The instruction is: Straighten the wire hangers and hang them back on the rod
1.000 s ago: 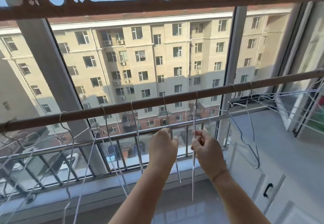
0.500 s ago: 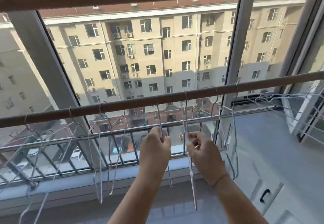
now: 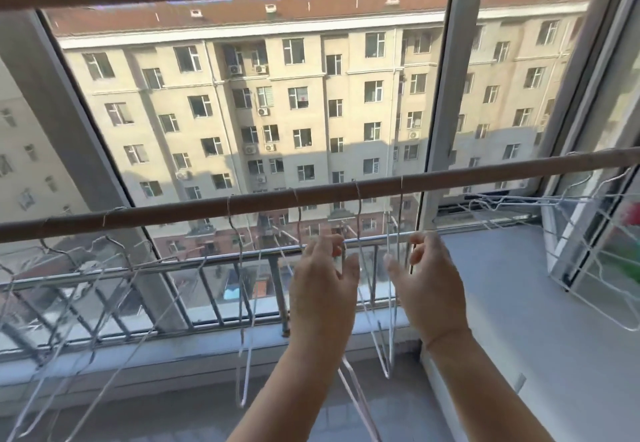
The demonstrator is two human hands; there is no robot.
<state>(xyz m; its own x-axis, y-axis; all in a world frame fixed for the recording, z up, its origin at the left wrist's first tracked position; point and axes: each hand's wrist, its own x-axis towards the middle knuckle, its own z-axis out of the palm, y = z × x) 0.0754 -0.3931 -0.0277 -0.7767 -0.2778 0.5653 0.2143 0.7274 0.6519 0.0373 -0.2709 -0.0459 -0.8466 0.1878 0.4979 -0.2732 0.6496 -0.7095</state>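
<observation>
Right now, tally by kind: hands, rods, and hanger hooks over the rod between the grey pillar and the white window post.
Hands: 2, left hand, right hand
Rod: 1
Hooks: 4
Total: 7
</observation>
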